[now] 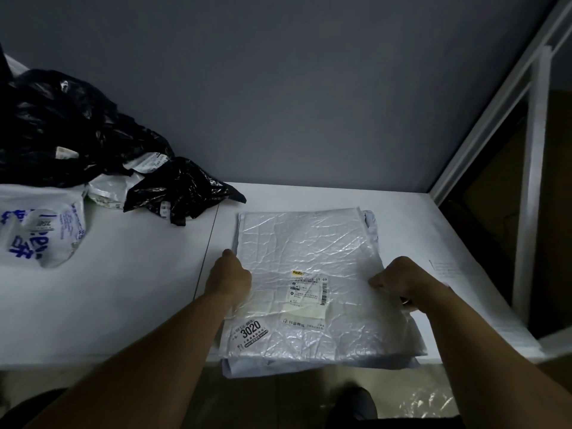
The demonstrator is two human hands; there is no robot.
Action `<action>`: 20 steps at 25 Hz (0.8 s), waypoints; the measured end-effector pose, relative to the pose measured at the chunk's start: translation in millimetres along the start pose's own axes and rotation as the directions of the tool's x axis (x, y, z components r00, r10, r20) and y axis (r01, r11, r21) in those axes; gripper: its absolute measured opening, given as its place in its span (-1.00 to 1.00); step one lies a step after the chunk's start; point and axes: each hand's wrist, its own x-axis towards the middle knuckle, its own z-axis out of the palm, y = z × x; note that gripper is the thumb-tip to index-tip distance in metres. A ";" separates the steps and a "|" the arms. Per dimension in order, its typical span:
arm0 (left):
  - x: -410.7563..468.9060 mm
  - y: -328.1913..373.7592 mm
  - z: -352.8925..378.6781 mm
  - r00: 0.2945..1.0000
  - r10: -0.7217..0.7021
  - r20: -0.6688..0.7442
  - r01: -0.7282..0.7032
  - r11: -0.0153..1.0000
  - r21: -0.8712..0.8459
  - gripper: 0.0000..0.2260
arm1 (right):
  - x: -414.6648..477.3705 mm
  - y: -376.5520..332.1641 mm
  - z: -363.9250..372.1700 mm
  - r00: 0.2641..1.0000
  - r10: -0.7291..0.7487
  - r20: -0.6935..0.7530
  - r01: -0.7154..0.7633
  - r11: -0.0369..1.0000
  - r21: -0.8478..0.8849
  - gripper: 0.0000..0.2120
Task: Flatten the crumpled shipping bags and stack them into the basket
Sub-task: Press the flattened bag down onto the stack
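A silvery-white shipping bag, creased but pressed flat with its label up, tops a small stack of flattened bags overhanging the desk's near edge, right of middle. Crumpled black bags are heaped at the far left corner. A rumpled white bag with blue print lies at the left edge.

Left hand and right hand holding opposite edges of flattened silver bag, white table, crumpled black bags far left

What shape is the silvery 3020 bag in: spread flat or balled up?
Spread flat: the silvery bag lies wide, creased, atop other bags, label readable; left hand and right hand hold its sides.
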 end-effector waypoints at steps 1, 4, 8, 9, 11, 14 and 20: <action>-0.2 -0.5 -0.4 1.000 -0.004 -0.006 0.004 1.000 -0.001 -0.67 | 1.3 0.7 1.0 1.000 0.001 0.006 -0.001 1.000 -0.003 -0.66; -3.9 0.8 -0.5 0.999 -0.027 -0.044 0.028 1.000 0.007 -0.66 | 1.7 0.3 0.7 1.000 0.024 0.008 -0.024 1.000 -0.006 -0.58; -4.8 19.3 5.8 0.960 0.156 -0.233 -0.136 0.985 0.102 -0.50 | -6.1 -29.3 9.4 0.880 -0.307 -0.363 0.168 0.915 -0.368 -0.52; -2.5 28.4 10.1 0.940 0.227 -0.253 -0.203 0.972 0.117 -0.47 | -7.3 -44.4 17.4 0.789 -0.464 -0.402 0.277 0.854 -0.441 -0.52; 4.7 44.6 25.1 0.924 0.309 -0.223 -0.269 0.943 0.194 -0.45 | -0.3 -74.2 37.9 0.717 -0.615 -0.328 0.402 0.749 -0.527 -0.49; 22.2 52.9 54.0 0.932 0.335 -0.140 -0.273 0.901 0.337 -0.48 | 35.9 -91.4 69.9 0.782 -0.590 -0.199 0.395 0.718 -0.574 -0.45; 53.7 41.4 89.9 0.943 0.331 -0.033 -0.285 0.856 0.431 -0.47 | 82.9 -64.2 109.0 0.850 -0.514 -0.113 0.351 0.713 -0.607 -0.37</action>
